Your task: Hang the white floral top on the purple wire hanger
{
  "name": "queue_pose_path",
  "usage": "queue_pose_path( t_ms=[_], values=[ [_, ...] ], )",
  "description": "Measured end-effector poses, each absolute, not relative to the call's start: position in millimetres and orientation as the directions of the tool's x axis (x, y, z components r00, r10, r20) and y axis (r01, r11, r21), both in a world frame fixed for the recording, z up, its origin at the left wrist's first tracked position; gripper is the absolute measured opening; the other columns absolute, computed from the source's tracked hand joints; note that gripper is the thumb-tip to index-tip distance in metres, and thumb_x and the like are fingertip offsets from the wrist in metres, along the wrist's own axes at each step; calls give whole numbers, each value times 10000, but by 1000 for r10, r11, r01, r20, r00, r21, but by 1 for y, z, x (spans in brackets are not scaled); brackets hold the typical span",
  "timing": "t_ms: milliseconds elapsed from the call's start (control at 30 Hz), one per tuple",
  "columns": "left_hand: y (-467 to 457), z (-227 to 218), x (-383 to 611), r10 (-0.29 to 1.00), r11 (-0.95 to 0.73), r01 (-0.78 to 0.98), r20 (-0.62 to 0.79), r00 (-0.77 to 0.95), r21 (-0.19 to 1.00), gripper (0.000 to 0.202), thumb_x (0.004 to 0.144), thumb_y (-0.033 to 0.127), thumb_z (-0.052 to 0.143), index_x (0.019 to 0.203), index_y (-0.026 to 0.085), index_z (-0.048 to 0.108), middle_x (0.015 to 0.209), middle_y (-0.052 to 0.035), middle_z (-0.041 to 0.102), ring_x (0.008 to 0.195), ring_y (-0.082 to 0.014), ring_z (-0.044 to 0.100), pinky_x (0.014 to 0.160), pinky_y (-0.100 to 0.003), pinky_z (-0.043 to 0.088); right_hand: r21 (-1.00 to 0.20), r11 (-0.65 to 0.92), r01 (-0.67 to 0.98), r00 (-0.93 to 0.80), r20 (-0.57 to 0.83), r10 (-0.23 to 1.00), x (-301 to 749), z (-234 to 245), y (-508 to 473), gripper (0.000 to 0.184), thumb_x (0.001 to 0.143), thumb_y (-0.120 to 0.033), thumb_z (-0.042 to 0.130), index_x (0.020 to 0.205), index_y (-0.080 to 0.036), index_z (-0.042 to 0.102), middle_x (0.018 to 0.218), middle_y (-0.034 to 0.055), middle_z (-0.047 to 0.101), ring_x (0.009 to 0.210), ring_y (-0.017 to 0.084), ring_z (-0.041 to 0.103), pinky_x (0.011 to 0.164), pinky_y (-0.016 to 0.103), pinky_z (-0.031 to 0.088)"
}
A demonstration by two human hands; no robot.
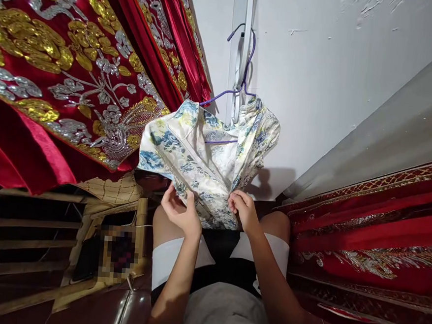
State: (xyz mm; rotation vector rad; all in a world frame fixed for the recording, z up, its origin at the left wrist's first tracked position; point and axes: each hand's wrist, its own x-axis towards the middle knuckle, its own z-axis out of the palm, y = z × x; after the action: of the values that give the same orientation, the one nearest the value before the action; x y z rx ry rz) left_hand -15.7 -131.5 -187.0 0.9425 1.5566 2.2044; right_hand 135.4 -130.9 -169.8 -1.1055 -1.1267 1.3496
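Observation:
A short-sleeved white blouse (pixel 187 152) with a blue and yellow floral print hangs by its shoulders on a purple hanger (pixel 220 94). Its front overlaps in a V neckline, and the lower part reaches down between my knees. My right hand (pixel 244 209) is closed, fingertips pinching the blouse's front where the two edges meet. At the blouse's lower left side is my left hand (pixel 183 213), thumb and fingers spread apart against the fabric. Whatever small detail lies under the right fingertips is hidden.
The hanger's hook is beside a pale vertical strip (pixel 240 50) on the white wall (pixel 319 65). Red cloth (pixel 107 70) with gold and silver sequins drapes at left. Another red embroidered cloth (pixel 374 232) lies at right. A bamboo rack (pixel 86 222) stands at lower left.

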Motion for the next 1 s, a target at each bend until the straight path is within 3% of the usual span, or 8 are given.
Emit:
queue_pose_path(
  t_ms=[100, 233, 400, 500, 733, 800, 900, 1000],
  values=[
    [-137, -203, -4, 638, -441, 396, 592, -493, 805, 301, 831, 308, 723, 1105, 219, 636, 1219, -119, 659, 1215, -276, 611, 1092, -437, 456, -980, -107, -169, -88, -93, 992, 129, -172, -140, 345, 882, -457, 572, 653, -205, 519, 588, -16, 514, 543, 117, 422, 536, 271, 327],
    [-138, -215, 10, 889, -383, 276, 433, -150, 882, 122, 902, 273, 590, 985, 216, 659, 935, -59, 682, 900, -220, 656, 857, -356, 526, -992, -87, -95, -182, -68, 981, 124, -165, -144, 312, 888, -428, 568, 682, -195, 583, 517, -32, 504, 506, 114, 425, 533, 269, 329],
    [-128, -212, 9, 896, -419, 339, 445, 2, 842, 183, 953, 271, 539, 791, 214, 602, 747, -19, 583, 733, -180, 567, 707, -296, 446, -998, -13, -60, -73, -9, 997, 147, -119, -113, 265, 838, -377, 601, 645, -195, 612, 462, -36, 503, 432, 96, 362, 459, 260, 283],
    [-119, -214, 3, 891, -451, 391, 429, 148, 802, 175, 953, 241, 502, 808, 216, 598, 766, -31, 589, 732, -183, 566, 699, -294, 438, -978, 123, -167, 94, 109, 990, 165, -74, -72, 307, 823, -397, 670, 610, -193, 583, 484, -34, 500, 421, 76, 349, 422, 243, 267],
    [-86, -186, -10, 868, -476, 533, 276, 412, 700, 164, 871, 132, 498, 761, 198, 600, 774, -53, 616, 727, -203, 584, 726, -315, 453, -915, 294, -276, 108, 275, 955, 158, -12, -26, 365, 903, -537, 661, 788, -198, 586, 554, -52, 496, 424, 59, 352, 385, 216, 245],
    [-80, -150, -10, 846, -509, 496, 301, 440, 703, 143, 876, 141, 539, 819, 195, 658, 828, -65, 667, 775, -216, 625, 776, -333, 480, -920, 297, -257, 93, 282, 955, 152, -13, -35, 366, 920, -542, 640, 798, -203, 578, 556, -54, 491, 427, 61, 348, 390, 216, 255],
    [-73, -81, -6, 797, -604, 297, 547, 256, 740, 275, 930, 206, 590, 1188, 228, 682, 1006, -66, 717, 918, -216, 671, 898, -347, 496, -932, 302, -202, 41, 300, 953, 149, -17, -49, 355, 937, -526, 621, 791, -207, 568, 562, -51, 488, 446, 68, 358, 415, 217, 288],
    [-61, -21, -1, 773, -631, 175, 632, 56, 756, 256, 899, 224, 684, 1154, 206, 702, 962, -45, 695, 905, -198, 659, 872, -330, 492, -931, 339, -132, 3, 342, 940, 147, -13, -53, 346, 941, -516, 616, 784, -212, 561, 575, -49, 463, 480, 78, 372, 452, 220, 309]
  ],
)
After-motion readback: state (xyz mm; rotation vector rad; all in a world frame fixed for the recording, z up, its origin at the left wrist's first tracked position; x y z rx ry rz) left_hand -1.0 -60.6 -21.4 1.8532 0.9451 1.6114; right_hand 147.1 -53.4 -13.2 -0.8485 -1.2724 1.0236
